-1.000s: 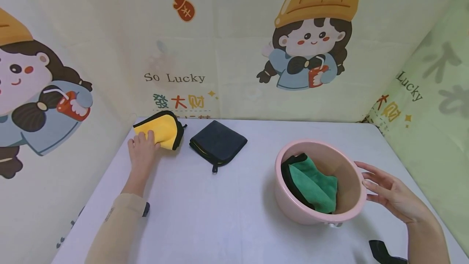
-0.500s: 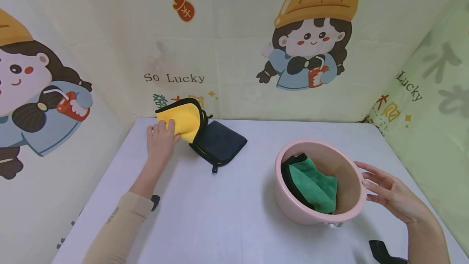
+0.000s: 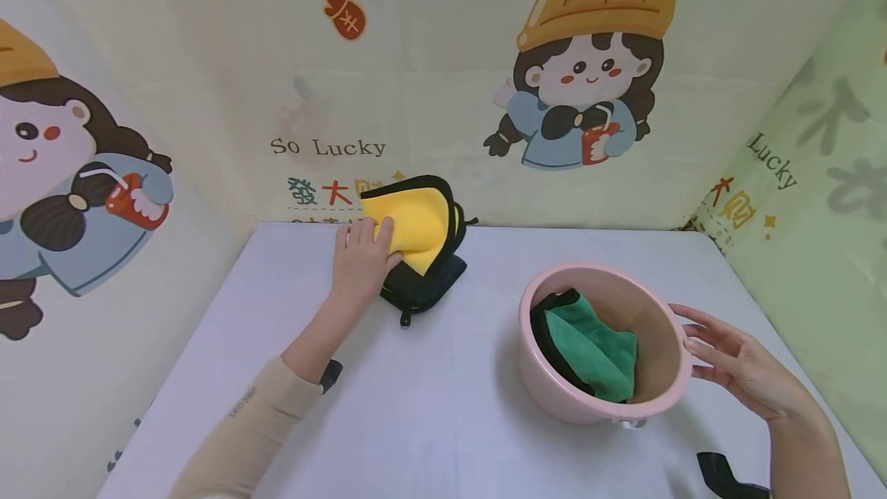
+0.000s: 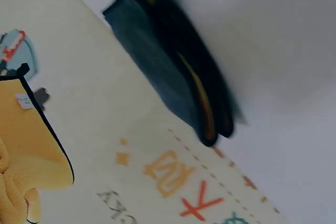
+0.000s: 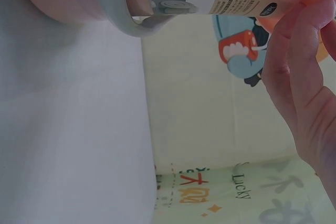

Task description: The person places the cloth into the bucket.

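Observation:
My left hand (image 3: 362,260) grips a yellow cloth (image 3: 416,222) with black edging at its left side, held up above a folded dark navy cloth (image 3: 424,293) lying on the table. The yellow cloth hides part of the navy one. In the left wrist view the yellow cloth (image 4: 31,124) hangs at the left, and the navy cloth (image 4: 157,66) shows its folded layers. A pink bucket (image 3: 554,395) stands at the right with a green, black-edged cloth (image 3: 589,349) inside. My right hand (image 3: 751,372) touches the bucket's right rim with loosely extended fingers.
The white table (image 3: 416,422) meets a patterned cloth backdrop (image 3: 443,98) at the back and both sides. A pale handle (image 5: 118,3) hangs on the bucket's side, near a printed label (image 5: 236,4). Black wrist straps (image 3: 728,476) show by the arms.
My left hand has carried the yellow cloth rightward, from the table's left back to over the navy cloth. The right hand and the bucket have stayed in place.

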`<state>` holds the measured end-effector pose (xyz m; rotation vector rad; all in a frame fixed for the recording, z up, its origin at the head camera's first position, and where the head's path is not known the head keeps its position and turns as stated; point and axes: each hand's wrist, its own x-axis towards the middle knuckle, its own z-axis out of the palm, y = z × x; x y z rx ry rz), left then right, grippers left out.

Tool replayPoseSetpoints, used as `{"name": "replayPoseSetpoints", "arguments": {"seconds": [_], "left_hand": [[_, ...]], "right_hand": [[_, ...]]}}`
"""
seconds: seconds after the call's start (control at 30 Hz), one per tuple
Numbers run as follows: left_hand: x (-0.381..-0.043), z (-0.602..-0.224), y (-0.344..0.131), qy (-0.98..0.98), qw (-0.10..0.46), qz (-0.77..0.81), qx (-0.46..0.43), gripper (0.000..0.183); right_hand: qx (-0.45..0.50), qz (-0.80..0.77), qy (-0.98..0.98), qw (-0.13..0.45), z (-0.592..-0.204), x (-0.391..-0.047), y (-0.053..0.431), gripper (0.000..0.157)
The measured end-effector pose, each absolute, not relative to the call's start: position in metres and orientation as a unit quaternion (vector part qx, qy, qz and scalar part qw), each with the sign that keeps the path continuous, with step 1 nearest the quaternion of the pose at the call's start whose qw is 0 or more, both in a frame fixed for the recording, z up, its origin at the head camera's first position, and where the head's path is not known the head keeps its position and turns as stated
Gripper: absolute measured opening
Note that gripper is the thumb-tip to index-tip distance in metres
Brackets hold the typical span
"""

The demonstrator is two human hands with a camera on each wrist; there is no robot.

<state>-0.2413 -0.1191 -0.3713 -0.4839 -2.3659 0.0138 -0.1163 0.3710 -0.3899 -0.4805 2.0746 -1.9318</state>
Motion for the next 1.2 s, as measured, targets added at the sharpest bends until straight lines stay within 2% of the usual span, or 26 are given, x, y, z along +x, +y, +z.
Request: {"name": "replayPoseSetpoints", "arguments": {"seconds": [0.57, 0.83, 1.0, 1.2], "left_hand": [[-0.211, -0.355, -0.035, -0.853, 0.420, 0.001, -0.308, 0.059], [-0.199, -0.356, 0.002, -0.834, 0.416, 0.014, -0.363, 0.050], [-0.194, -0.361, 0.020, -0.824, 0.401, 0.018, -0.400, 0.052], [-0.188, -0.368, 0.037, -0.813, 0.388, 0.042, -0.433, 0.048]], "right_hand": [[-0.175, -0.672, 0.706, 0.141, -0.389, -0.119, 0.372, 0.051], [-0.147, -0.668, 0.717, 0.135, -0.390, -0.117, 0.372, 0.050], [-0.126, -0.657, 0.731, 0.131, -0.391, -0.117, 0.371, 0.049], [-0.137, -0.662, 0.725, 0.130, -0.393, -0.118, 0.373, 0.050]]}}
